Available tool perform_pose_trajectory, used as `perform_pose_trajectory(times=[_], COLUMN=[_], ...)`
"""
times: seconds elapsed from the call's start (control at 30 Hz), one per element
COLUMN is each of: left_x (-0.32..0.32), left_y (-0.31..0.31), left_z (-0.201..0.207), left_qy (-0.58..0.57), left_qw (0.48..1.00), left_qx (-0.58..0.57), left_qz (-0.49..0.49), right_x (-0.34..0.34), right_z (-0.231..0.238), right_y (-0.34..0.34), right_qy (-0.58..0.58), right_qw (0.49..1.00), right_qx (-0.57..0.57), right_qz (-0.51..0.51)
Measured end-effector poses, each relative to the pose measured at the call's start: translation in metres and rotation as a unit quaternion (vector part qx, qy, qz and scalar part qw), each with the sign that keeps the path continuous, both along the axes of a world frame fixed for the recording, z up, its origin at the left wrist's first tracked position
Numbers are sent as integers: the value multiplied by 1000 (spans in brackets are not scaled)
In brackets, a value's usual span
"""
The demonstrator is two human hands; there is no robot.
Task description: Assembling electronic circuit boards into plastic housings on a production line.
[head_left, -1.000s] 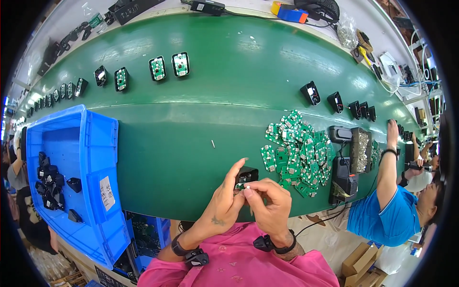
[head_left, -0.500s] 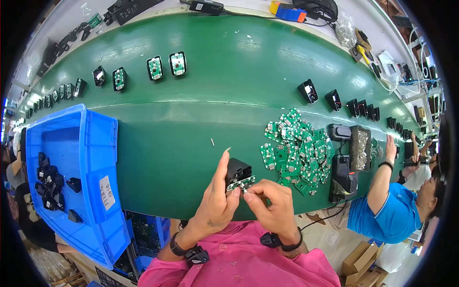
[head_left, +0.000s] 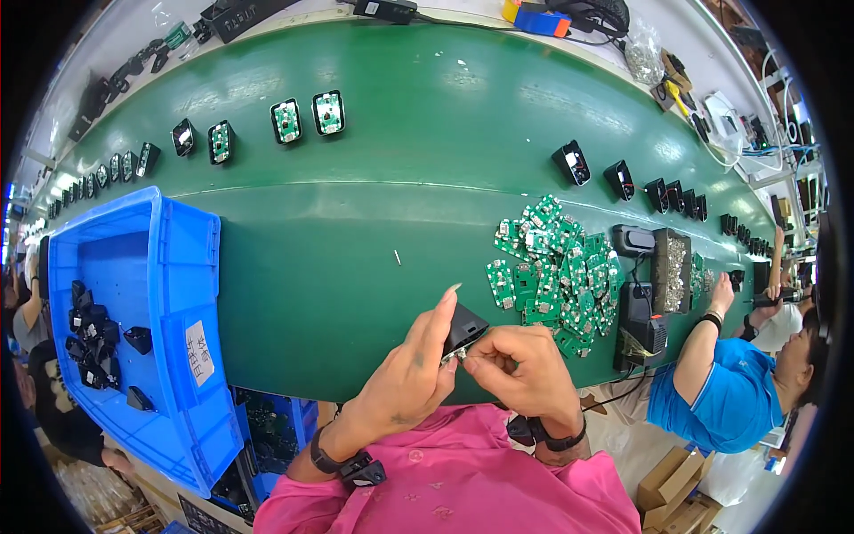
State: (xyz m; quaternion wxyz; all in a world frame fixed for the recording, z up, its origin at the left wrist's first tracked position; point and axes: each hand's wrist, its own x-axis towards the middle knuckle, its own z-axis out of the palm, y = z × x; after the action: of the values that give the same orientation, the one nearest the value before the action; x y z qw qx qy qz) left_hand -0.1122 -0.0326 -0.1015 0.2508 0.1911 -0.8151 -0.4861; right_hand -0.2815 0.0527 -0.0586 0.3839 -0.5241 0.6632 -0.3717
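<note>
My left hand [head_left: 409,374] is wrapped round a black plastic housing [head_left: 466,327], now tilted, with its open end toward me. A small green circuit board [head_left: 452,354] shows only as a sliver at that end, between my left thumb and my right fingertips. My right hand [head_left: 525,369] is closed, thumb and fingers pinched at the board's edge; the rest of the board is hidden. A pile of green circuit boards [head_left: 569,280] lies to the right of my hands. One small pale pin-like piece [head_left: 398,258] lies on the green table [head_left: 311,294].
At the left stands a blue crate [head_left: 187,267] holding black housings. Filled housings [head_left: 328,113] line the far left; other housings [head_left: 572,164] line the far right. Beyond the pile are a black device [head_left: 642,325] and a tray of metal parts [head_left: 672,271]. A co-worker [head_left: 725,378] sits at the right.
The housing has turned in my left hand, so its black outer wall now shows and the board is mostly covered. My right hand has shifted slightly right, staying pinched.
</note>
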Motion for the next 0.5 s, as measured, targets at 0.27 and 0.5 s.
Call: perform_pose_trajectory(times=[0.27,0.5], left_x=[-5,4], left_y=[15,15], left_z=[-5,-18], left_qy=[-54,25], left_qw=[996,963], left_qx=[54,254], left_qz=[46,82], right_x=[17,23], right_z=[-8,-25], right_y=[1,11], right_qy=[31,-11], right_qw=[997,977], right_qx=[11,11], right_qz=[-73,-213])
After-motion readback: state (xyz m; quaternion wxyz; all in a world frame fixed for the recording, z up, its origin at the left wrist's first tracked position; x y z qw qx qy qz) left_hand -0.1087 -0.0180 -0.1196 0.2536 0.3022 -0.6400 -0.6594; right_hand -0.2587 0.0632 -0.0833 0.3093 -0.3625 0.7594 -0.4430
